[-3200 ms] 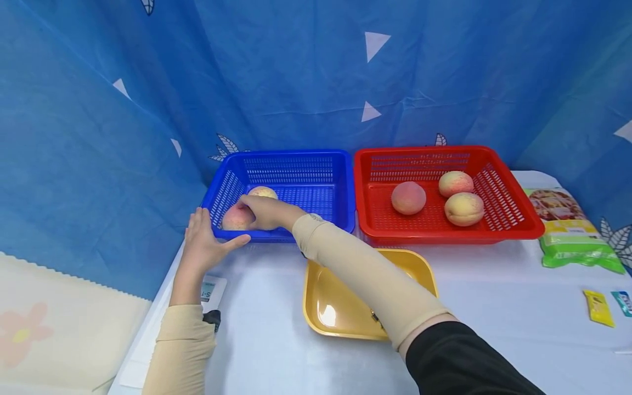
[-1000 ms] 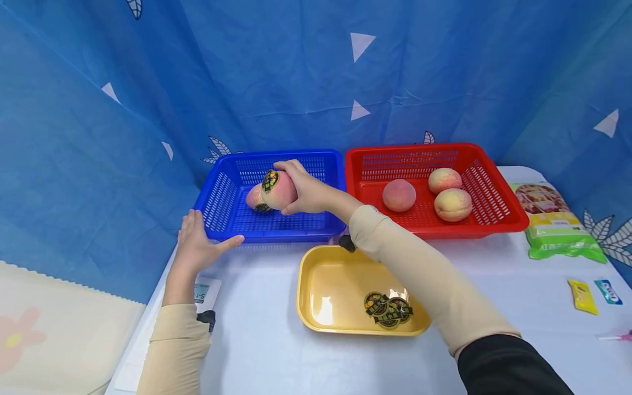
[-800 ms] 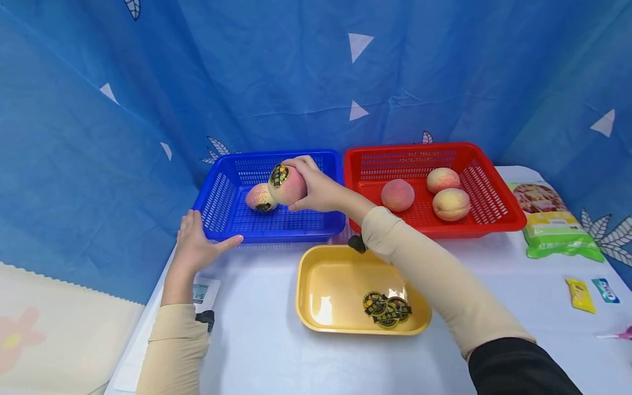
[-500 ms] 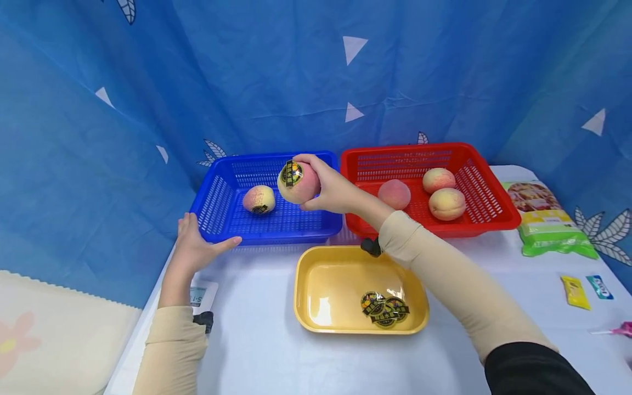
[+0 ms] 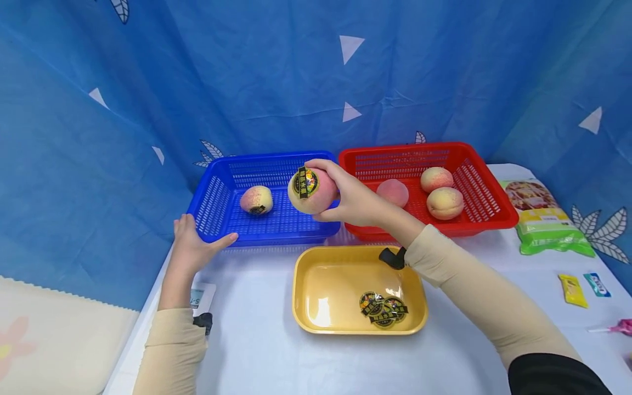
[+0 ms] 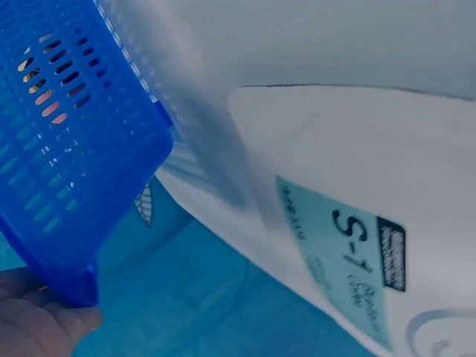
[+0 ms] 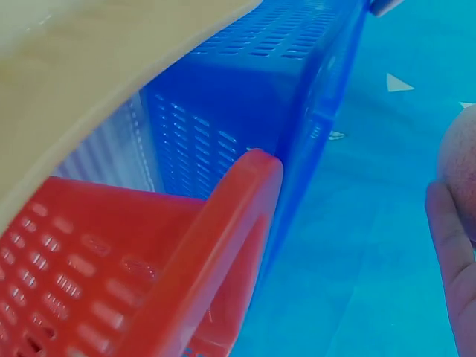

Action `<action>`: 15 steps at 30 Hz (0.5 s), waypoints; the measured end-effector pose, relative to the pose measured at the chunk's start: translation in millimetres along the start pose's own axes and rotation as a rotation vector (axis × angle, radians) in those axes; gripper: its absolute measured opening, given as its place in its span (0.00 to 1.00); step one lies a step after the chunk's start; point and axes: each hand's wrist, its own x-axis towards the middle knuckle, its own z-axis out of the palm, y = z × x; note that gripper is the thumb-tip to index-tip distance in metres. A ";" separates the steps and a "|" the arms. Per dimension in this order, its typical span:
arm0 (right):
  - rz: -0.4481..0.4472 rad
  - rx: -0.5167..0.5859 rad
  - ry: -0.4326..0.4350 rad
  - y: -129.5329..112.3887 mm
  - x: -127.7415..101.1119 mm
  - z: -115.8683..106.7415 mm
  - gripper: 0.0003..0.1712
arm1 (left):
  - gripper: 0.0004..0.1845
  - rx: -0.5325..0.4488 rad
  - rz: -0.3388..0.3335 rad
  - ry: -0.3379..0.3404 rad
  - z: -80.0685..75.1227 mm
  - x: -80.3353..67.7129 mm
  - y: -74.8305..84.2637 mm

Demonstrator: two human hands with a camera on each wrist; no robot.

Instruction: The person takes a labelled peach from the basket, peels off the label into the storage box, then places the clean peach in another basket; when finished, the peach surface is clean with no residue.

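Observation:
My right hand [image 5: 357, 200] grips a pink and pale yellow peach [image 5: 323, 192] above the right side of the blue basket [image 5: 266, 239]. A black round fruit sticker [image 5: 305, 182] on this peach faces left. In the right wrist view only part of the peach [image 7: 462, 167] and a finger show at the edge. Inside the blue basket lies another peach [image 5: 255, 198] with a sticker low on its side. Fingers spread, my left hand [image 5: 189, 248] rests at that basket's front left corner, its thumb along the front rim.
The red basket [image 5: 444, 227] on the right holds three peaches without visible stickers. In front stands a yellow tray [image 5: 321, 274] with several black stickers [image 5: 382, 310]. Farther right lie a green food bag [image 5: 555, 236], small packets [image 5: 573, 289] and a lollipop [image 5: 623, 327].
My right hand has lifted a peach from the blue basket's left front and carried it right, turning its sticker into view. The left hand has stayed at the basket corner.

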 end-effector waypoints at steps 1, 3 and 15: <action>0.001 0.001 0.001 -1.4 -3.4 -1.0 0.54 | 0.70 0.001 0.009 0.009 0.0 -0.2 1.7; 0.005 0.013 0.004 -3.6 -10.1 -2.9 0.55 | 0.69 0.002 0.034 0.027 0.1 -0.7 6.8; 0.026 0.039 0.019 -9.7 -46.1 -10.9 0.56 | 0.38 -0.151 0.383 0.155 13.3 -39.1 97.9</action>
